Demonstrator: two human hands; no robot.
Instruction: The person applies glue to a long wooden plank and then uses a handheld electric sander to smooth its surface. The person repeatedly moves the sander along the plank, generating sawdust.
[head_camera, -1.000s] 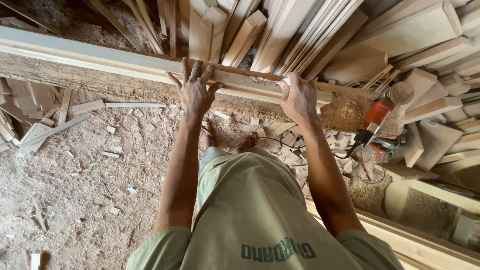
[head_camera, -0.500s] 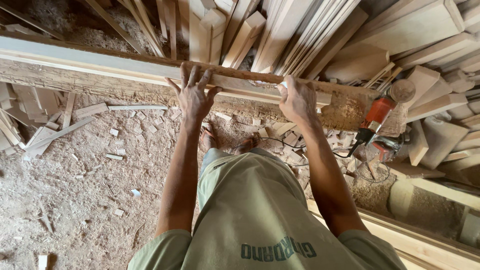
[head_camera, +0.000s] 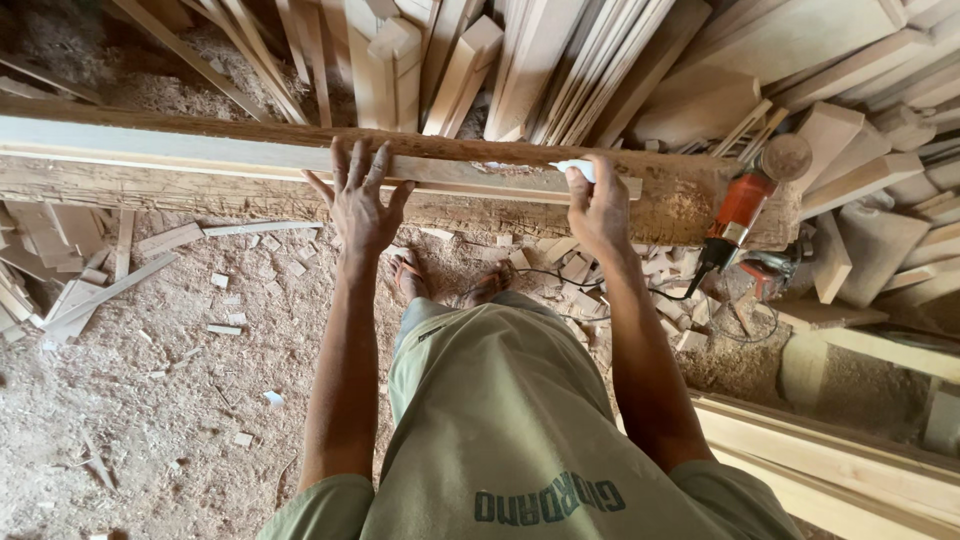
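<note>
Pressing down with the left hand (head_camera: 360, 205), fingers (head_camera: 352, 160) spread wide and flat, gripping nothing, on the pale wooden strip (head_camera: 200, 150) lying lengthwise along the top of the rough old beam (head_camera: 150, 185), seemingly pinning the strip so it cannot slide. Closing the right hand (head_camera: 598, 212) in a fist around a small whitish object (head_camera: 577, 168), too hidden to name, held against the strip near its right end, perhaps marking or rubbing there. Standing close against the beam, sandalled feet (head_camera: 408, 275) just beneath it on the sawdust-covered floor (head_camera: 150, 400). Resting just right of the beam's end, an orange power tool (head_camera: 738, 215), its cord trailing over offcuts; leaning behind, stacked boards (head_camera: 560, 60).
</note>
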